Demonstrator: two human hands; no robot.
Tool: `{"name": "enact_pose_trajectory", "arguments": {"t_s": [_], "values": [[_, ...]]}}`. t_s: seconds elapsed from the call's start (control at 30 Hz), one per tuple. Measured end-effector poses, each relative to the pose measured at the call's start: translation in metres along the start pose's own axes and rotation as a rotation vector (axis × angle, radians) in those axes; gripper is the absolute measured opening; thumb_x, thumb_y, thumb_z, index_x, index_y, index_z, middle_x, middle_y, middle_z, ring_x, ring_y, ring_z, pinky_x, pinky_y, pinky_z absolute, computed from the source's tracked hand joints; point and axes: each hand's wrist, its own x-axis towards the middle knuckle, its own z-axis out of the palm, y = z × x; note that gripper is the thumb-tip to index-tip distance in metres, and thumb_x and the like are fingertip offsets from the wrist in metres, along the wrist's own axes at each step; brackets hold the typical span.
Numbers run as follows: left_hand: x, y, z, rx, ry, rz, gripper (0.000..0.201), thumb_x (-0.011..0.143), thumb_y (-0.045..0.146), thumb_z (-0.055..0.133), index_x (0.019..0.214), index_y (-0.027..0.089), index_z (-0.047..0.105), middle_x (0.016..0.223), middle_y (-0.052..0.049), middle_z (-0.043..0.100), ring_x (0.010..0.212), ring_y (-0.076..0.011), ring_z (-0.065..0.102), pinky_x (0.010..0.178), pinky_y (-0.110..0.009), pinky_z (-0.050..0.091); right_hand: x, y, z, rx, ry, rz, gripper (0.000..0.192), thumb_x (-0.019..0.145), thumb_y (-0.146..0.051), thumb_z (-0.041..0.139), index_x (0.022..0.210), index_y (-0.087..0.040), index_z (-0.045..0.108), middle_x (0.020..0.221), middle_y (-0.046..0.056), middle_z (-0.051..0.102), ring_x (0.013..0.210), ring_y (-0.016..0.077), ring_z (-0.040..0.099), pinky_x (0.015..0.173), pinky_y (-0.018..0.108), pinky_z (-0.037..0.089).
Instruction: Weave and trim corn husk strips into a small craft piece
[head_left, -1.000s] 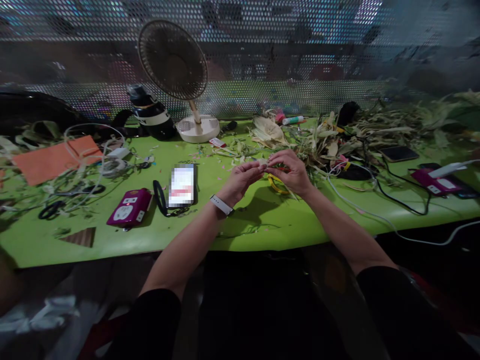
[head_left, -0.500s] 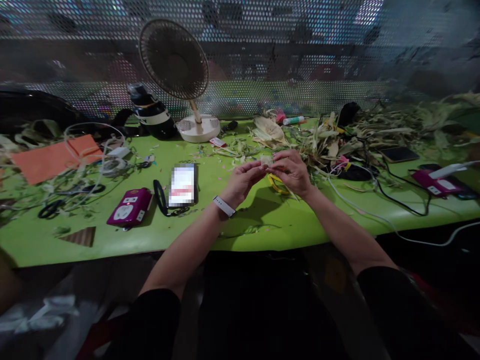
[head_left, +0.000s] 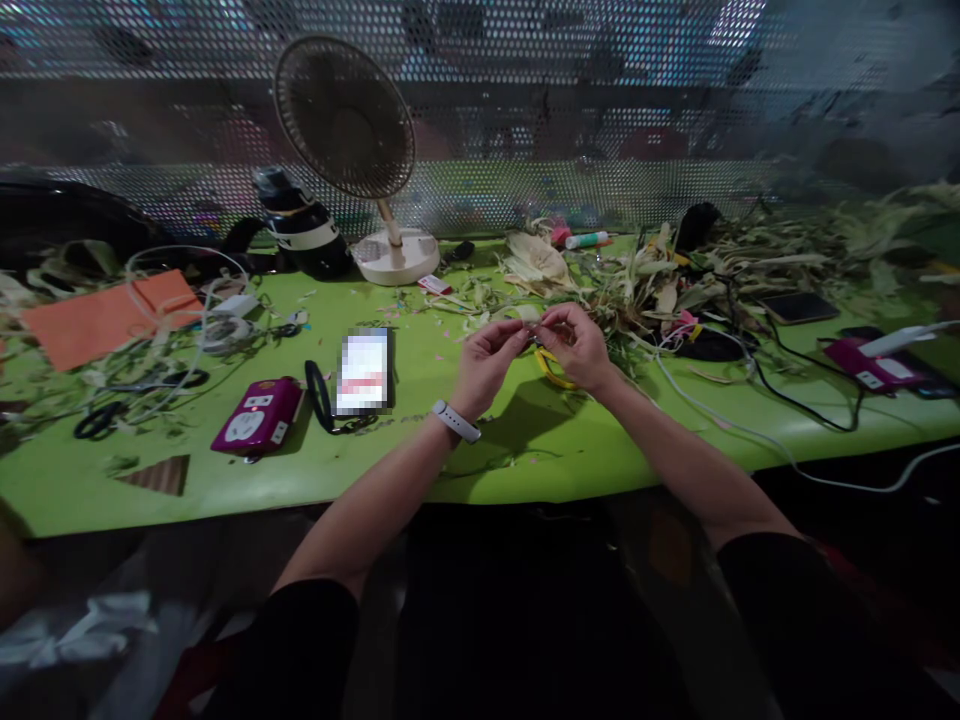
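Note:
Over the green table [head_left: 525,455] my left hand [head_left: 486,358] and my right hand [head_left: 576,343] meet fingertip to fingertip, both pinching one small pale strip of dried husk [head_left: 529,316]. A white watch band sits on my left wrist. Just under my right hand lies a yellow ring-shaped object [head_left: 553,370]. A heap of dried corn husks [head_left: 652,275] spreads behind and to the right of my hands. What the fingers do to the strip is too small to tell.
A phone [head_left: 364,370] and a magenta power strip [head_left: 259,416] lie left of my hands, scissors [head_left: 101,417] farther left. A desk fan [head_left: 352,130] stands at the back. Cables, another phone [head_left: 797,306] and a second magenta power strip [head_left: 874,365] lie right.
Both hands stayed together over the same spot. The fingers shifted slightly on the husk strip, and my left wrist turned a little upward.

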Motion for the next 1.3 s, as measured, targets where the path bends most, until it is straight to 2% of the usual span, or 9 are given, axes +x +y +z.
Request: {"name": "enact_pose_trajectory", "arguments": {"t_s": [0.23,0.43,0.6,0.7,0.8,1.1,1.3], "values": [[-0.003,0.005,0.001,0.057,-0.027,0.036,0.033,0.059,0.032,0.089,0.086,0.019,0.075,0.092,-0.005,0.077,0.088,-0.0187,0.072,0.093,-0.037,0.056,0.001,-0.002,0.001,0.131,0.004,0.093,0.038,0.072,-0.054,0.076,0.081,-0.022,0.059,0.092,0.002,0.059,0.083,0.0148,0.062,0.082,0.034,0.056],[0.001,0.004,-0.001,0.067,-0.014,0.08,0.034,0.06,0.04,0.088,0.081,0.017,0.075,0.084,-0.005,0.076,0.079,-0.0159,0.072,0.088,-0.036,0.059,0.002,-0.004,-0.001,0.217,-0.041,0.151,0.037,0.071,-0.051,0.079,0.08,-0.022,0.058,0.089,0.0,0.062,0.078,0.0128,0.061,0.076,0.031,0.055],[0.005,-0.001,-0.004,0.047,0.0,0.127,0.035,0.061,0.043,0.087,0.083,0.018,0.074,0.085,-0.005,0.076,0.076,-0.0144,0.072,0.081,-0.034,0.062,0.004,-0.006,-0.001,0.28,0.025,0.205,0.041,0.067,-0.05,0.082,0.087,-0.023,0.058,0.082,-0.003,0.062,0.074,0.0105,0.06,0.073,0.027,0.053],[0.006,-0.002,-0.004,0.037,0.002,0.12,0.036,0.062,0.044,0.086,0.084,0.018,0.075,0.086,-0.004,0.077,0.075,-0.0137,0.072,0.079,-0.032,0.062,0.005,-0.008,-0.002,0.264,-0.039,0.239,0.041,0.068,-0.052,0.081,0.087,-0.021,0.061,0.081,-0.002,0.064,0.074,0.0114,0.061,0.073,0.028,0.053],[0.005,-0.002,-0.004,0.048,0.0,0.106,0.035,0.063,0.043,0.086,0.084,0.018,0.075,0.085,-0.004,0.076,0.075,-0.0129,0.072,0.079,-0.031,0.062,0.004,-0.007,-0.002,0.235,-0.07,0.239,0.041,0.065,-0.051,0.083,0.084,-0.021,0.062,0.08,-0.001,0.065,0.076,0.0132,0.062,0.075,0.03,0.054],[0.005,-0.005,-0.005,0.095,-0.008,0.168,0.033,0.067,0.041,0.083,0.086,0.017,0.074,0.084,-0.004,0.076,0.075,-0.0128,0.071,0.076,-0.029,0.06,0.003,-0.001,-0.001,0.244,-0.002,0.172,0.031,0.068,-0.041,0.082,0.084,-0.022,0.065,0.082,-0.002,0.065,0.077,0.0122,0.063,0.081,0.031,0.054],[0.005,-0.006,-0.005,0.099,-0.015,0.15,0.032,0.068,0.04,0.083,0.088,0.018,0.073,0.087,-0.005,0.076,0.077,-0.0132,0.072,0.08,-0.031,0.061,0.004,0.003,-0.002,0.217,-0.032,0.211,0.028,0.071,-0.04,0.078,0.085,-0.021,0.063,0.081,-0.002,0.065,0.075,0.0122,0.061,0.076,0.03,0.053]]}}
